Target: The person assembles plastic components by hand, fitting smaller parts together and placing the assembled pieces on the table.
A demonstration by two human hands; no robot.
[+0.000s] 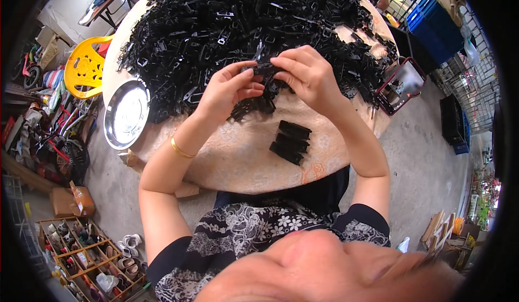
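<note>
Between my two hands, above the near side of the pile, is a small black plastic part [264, 69]. My left hand [231, 88] pinches its left end with thumb and forefinger. The fingertips of my right hand [304, 74] close on its right end. Behind and below them spreads a large heap of loose black plastic parts [216, 26]. Nearer to me, several similar black pieces [291, 141] lie side by side in a short stack on the patterned cloth of the round table [238, 164]. What the part is for cannot be made out.
A shiny round metal tray [127, 114] sits at the table's left edge, by a yellow plastic chair [85, 67]. At the right edge stands a phone [400, 87]. Blue crates [435, 25] are farther right. A wooden shoe rack [89, 256] is at lower left.
</note>
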